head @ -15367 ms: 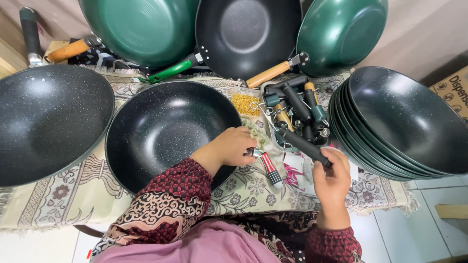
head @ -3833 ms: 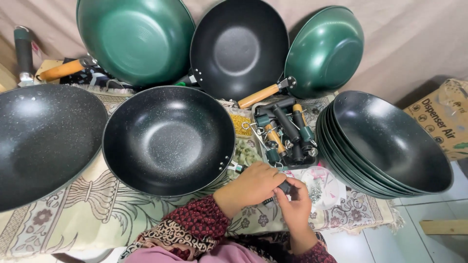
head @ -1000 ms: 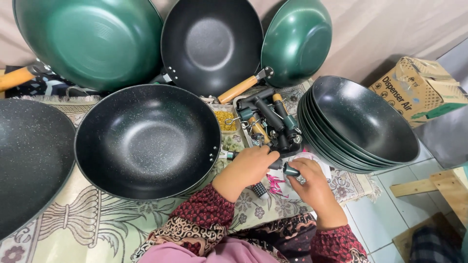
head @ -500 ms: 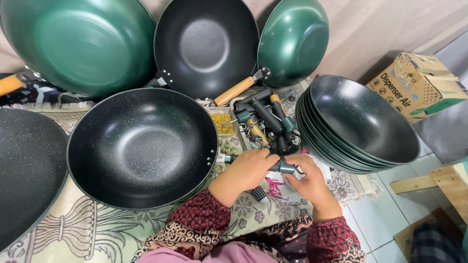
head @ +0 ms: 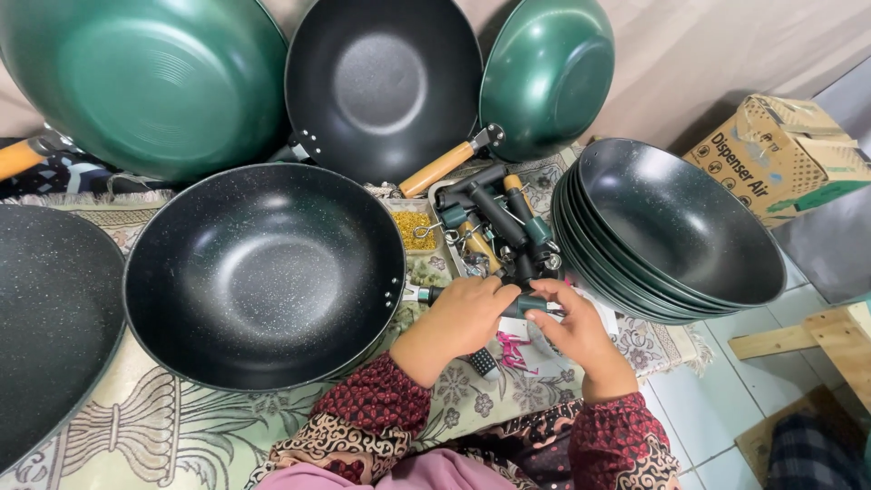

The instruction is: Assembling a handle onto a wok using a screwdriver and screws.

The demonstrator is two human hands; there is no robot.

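Note:
A black speckled wok (head: 263,272) sits on the patterned mat in front of me. Its metal handle bracket sticks out at the right rim, and a dark green handle (head: 526,305) lies in line with it. My left hand (head: 463,319) grips the near end of that handle by the bracket. My right hand (head: 581,331) pinches the handle's far end with its fingertips. A small black screwdriver handle (head: 484,363) and pink bits lie just under my hands.
A stack of several black woks (head: 676,231) stands at right. A pile of loose handles (head: 499,213) lies behind my hands. Two green woks (head: 154,82) (head: 549,77) and a black one (head: 386,86) lean on the wall. Another black wok (head: 45,318) is left, a cardboard box (head: 785,154) right.
Both hands have shifted up toward the wok's rim, bringing the green handle in line with the bracket. The camera has drifted slightly right.

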